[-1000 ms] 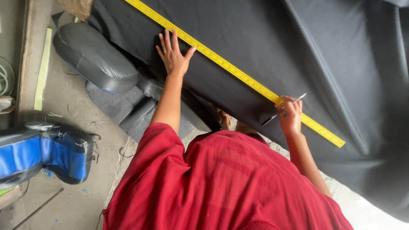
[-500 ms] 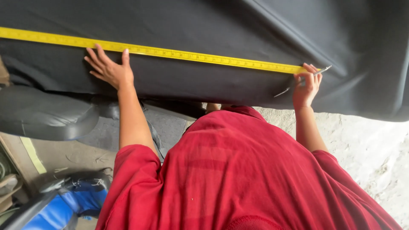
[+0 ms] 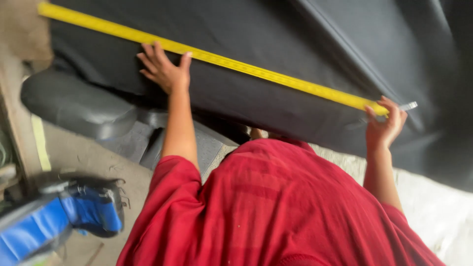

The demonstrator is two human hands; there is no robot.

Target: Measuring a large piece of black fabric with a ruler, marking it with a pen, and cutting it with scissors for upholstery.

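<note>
Left hand (image 3: 165, 71) splayed flat on black fabric (image 3: 276, 44) touching yellow ruler (image 3: 221, 61), right hand (image 3: 384, 125) curled pinching ruler end with a thin marker (image 3: 408, 106), ruler running diagonally upper-left to lower-right

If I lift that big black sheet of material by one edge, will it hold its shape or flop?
Probably flop: the black sheet shows soft folds and drapes over the edge. It looks smooth, so possibly slippery; the left hand presses flat beside the yellow ruler.

You're in an upholstery workshop: black vinyl sheet (image 3: 295, 54) spread out under a yellow measuring rule (image 3: 221, 61), a padded grey seat cushion (image 3: 74, 106) and blue-covered seat (image 3: 59, 221) on bare concrete floor (image 3: 84, 157).
</note>
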